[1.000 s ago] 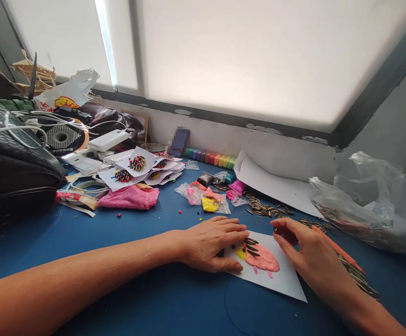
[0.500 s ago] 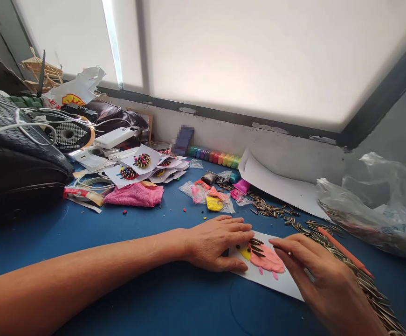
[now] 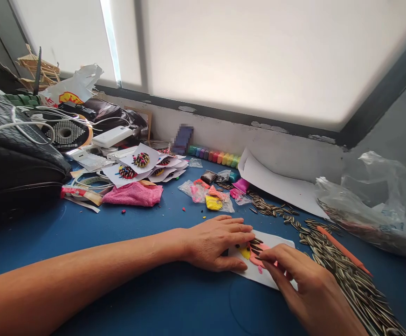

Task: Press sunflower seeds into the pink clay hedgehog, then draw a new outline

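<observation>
A white paper card (image 3: 258, 278) lies on the blue table, bearing a flat pink clay shape (image 3: 266, 246) with a yellow clay part (image 3: 245, 253) at its left. Several striped sunflower seeds (image 3: 256, 245) stick in the pink clay near the yellow. My left hand (image 3: 220, 243) rests flat across the card's left side, fingers stretched out. Thumb and fingers of my right hand (image 3: 302, 275) pinch a sunflower seed (image 3: 259, 258) whose tip touches or nearly touches the pink clay. This hand covers the clay's right part.
Loose sunflower seeds (image 3: 353, 275) spread along the right, with an orange clay tool (image 3: 344, 249) on them. Behind lie clay packets (image 3: 213, 203), a pink cloth (image 3: 133, 193), finished seed-and-clay cards (image 3: 141, 161) and white paper sheets (image 3: 276, 186). A plastic bag (image 3: 377, 210) stands right, a black bag (image 3: 21, 163) left.
My right hand has moved left and slightly down, bringing the pinched seed from above the card's right side to the pink clay. My left hand has stayed in place.
</observation>
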`<state>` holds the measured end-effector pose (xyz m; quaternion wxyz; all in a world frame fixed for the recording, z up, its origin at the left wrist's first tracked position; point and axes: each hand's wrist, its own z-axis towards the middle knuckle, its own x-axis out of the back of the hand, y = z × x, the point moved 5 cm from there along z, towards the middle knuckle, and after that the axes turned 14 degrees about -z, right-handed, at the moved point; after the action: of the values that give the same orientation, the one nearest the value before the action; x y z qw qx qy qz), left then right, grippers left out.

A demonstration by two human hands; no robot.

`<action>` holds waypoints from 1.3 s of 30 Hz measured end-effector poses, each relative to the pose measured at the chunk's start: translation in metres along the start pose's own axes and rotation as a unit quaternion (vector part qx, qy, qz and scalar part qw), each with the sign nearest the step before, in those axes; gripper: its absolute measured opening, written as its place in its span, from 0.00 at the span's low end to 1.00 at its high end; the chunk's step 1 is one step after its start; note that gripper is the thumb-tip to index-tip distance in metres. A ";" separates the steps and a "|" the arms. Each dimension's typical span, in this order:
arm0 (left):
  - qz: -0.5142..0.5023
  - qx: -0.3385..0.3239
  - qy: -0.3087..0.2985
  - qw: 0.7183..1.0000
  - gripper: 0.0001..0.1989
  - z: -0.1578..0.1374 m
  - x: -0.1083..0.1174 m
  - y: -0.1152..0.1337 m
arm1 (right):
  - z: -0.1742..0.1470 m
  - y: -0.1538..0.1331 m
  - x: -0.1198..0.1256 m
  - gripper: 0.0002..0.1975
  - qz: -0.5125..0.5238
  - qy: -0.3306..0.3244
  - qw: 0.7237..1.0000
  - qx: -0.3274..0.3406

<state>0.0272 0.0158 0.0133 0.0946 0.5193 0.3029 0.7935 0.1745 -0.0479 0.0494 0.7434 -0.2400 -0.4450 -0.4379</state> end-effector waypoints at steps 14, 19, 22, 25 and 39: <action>-0.005 0.003 -0.005 1.000 0.30 0.001 -0.001 -0.002 | -0.006 0.005 -0.005 0.09 0.030 0.000 0.999 -0.021; -0.006 0.003 -0.005 1.000 0.29 0.001 0.000 -0.002 | -0.003 0.015 0.000 0.08 0.032 0.015 0.997 -0.072; -0.010 0.003 -0.004 1.000 0.29 0.001 0.000 -0.002 | -0.004 0.018 -0.001 0.09 0.033 0.012 0.996 -0.082; -0.015 0.005 -0.003 1.000 0.30 0.001 0.000 -0.002 | -0.006 0.017 -0.004 0.08 0.025 0.003 0.998 -0.064; -0.018 0.003 -0.003 1.000 0.30 0.001 0.000 -0.001 | -0.002 0.003 -0.005 0.11 -0.022 0.039 0.999 -0.018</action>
<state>0.0277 0.0170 0.0124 0.1082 0.5168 0.3140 0.7890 0.1766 -0.0457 0.0437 0.7459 -0.2262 -0.4129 -0.4711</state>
